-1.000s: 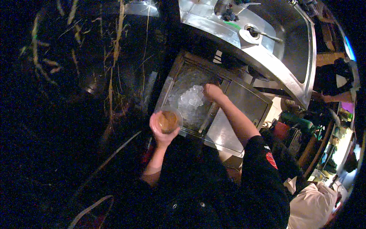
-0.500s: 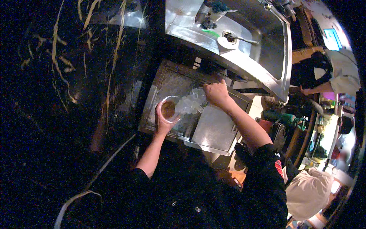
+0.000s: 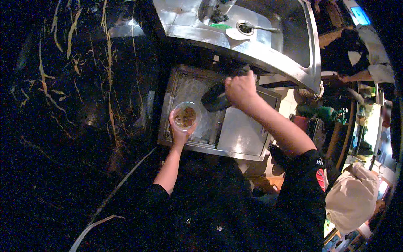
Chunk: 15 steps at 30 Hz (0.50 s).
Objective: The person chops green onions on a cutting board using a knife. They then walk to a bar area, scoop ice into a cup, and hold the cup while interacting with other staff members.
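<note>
My left hand (image 3: 180, 133) is wrapped round a clear cup (image 3: 185, 116) with brown contents, held above the open side of a steel ice bin (image 3: 167, 111). Just right of the cup is a black scoop (image 3: 215, 99), its dark bowl showing no ice. My right hand (image 3: 241, 90) is closed on the scoop, knuckles up, the handle mostly hidden by the fingers. Pale ice (image 3: 189, 87) lies in the bin below both hands. A steel lid (image 3: 243, 131) covers the bin's right part.
Beyond the bin stands a steel sink (image 3: 289, 50) with a long-handled utensil (image 3: 266, 29) over its drain. A dark veined counter (image 3: 84, 126) spreads along the left. At the right are a person's beige-clothed body (image 3: 350, 197) and another person's arm (image 3: 357, 77).
The heap of ice between cup and scoop is gone, and the scoop's dark bowl now shows. Both hands remain over the bin, the view having shifted slightly.
</note>
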Each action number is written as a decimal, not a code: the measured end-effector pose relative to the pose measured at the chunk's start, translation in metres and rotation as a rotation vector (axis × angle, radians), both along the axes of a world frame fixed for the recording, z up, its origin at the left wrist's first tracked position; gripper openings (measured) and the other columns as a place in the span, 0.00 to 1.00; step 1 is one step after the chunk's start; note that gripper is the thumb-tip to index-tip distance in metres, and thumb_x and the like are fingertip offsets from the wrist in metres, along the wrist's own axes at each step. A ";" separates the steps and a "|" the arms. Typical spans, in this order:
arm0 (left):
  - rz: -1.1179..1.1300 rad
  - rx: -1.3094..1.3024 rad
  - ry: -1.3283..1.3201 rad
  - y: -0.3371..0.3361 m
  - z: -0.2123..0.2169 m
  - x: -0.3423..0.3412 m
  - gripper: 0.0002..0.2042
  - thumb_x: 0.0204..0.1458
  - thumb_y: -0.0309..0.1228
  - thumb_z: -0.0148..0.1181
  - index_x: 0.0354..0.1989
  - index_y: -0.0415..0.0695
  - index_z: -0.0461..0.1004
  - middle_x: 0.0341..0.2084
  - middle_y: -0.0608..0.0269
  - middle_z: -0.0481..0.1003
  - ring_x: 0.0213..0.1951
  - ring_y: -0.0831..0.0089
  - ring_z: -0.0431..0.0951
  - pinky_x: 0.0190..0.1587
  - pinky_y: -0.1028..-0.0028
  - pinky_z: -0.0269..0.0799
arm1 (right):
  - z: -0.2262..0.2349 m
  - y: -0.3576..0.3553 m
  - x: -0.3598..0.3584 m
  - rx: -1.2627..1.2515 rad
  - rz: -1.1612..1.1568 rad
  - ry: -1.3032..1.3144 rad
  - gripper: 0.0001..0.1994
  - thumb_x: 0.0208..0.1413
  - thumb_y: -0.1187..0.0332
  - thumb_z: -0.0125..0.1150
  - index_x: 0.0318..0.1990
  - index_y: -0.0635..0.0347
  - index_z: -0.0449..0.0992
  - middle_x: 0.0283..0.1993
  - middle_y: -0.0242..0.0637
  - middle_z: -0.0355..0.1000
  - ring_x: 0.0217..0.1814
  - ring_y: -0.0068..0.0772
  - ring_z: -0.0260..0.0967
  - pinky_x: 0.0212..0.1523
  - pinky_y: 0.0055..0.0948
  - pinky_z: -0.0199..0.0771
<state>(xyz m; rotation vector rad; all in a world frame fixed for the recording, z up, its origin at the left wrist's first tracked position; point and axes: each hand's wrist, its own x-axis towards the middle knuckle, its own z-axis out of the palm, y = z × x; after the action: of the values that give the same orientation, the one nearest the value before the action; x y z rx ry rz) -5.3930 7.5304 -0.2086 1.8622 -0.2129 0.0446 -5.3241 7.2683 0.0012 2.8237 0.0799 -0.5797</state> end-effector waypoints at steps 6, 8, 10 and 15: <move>0.014 0.152 -0.237 0.023 0.017 0.002 0.53 0.31 0.34 0.82 0.66 0.41 0.52 0.60 0.49 0.63 0.62 0.55 0.65 0.66 0.59 0.61 | -0.149 -0.018 0.017 -0.052 0.031 0.144 0.14 0.62 0.62 0.49 0.47 0.55 0.79 0.49 0.40 0.79 0.53 0.39 0.75 0.56 0.52 0.62; 0.038 0.113 -0.143 0.033 0.024 -0.006 0.53 0.30 0.35 0.83 0.66 0.40 0.51 0.61 0.50 0.61 0.62 0.54 0.65 0.66 0.58 0.61 | -0.232 -0.008 0.010 -0.118 0.136 -0.140 0.17 0.62 0.62 0.48 0.51 0.57 0.79 0.51 0.41 0.78 0.55 0.45 0.74 0.61 0.58 0.60; 0.064 0.206 -0.117 0.045 0.028 -0.013 0.54 0.30 0.35 0.83 0.66 0.40 0.51 0.61 0.50 0.60 0.62 0.54 0.64 0.66 0.57 0.61 | -0.306 0.014 0.000 -0.094 0.064 -0.437 0.19 0.62 0.62 0.47 0.56 0.58 0.75 0.58 0.44 0.73 0.62 0.47 0.68 0.65 0.59 0.56; 0.097 0.097 -0.038 0.057 0.030 -0.024 0.56 0.28 0.33 0.82 0.67 0.42 0.49 0.61 0.52 0.60 0.61 0.55 0.64 0.66 0.55 0.59 | -0.377 0.050 -0.034 -0.069 0.045 -0.279 0.19 0.63 0.63 0.46 0.57 0.59 0.73 0.56 0.43 0.72 0.59 0.44 0.66 0.64 0.56 0.56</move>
<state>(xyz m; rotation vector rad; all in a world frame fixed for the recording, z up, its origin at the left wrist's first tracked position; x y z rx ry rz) -5.4172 7.5871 -0.1786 1.9688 -0.1529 0.1384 -5.3577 7.3187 -0.3756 2.7964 0.0689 -0.1717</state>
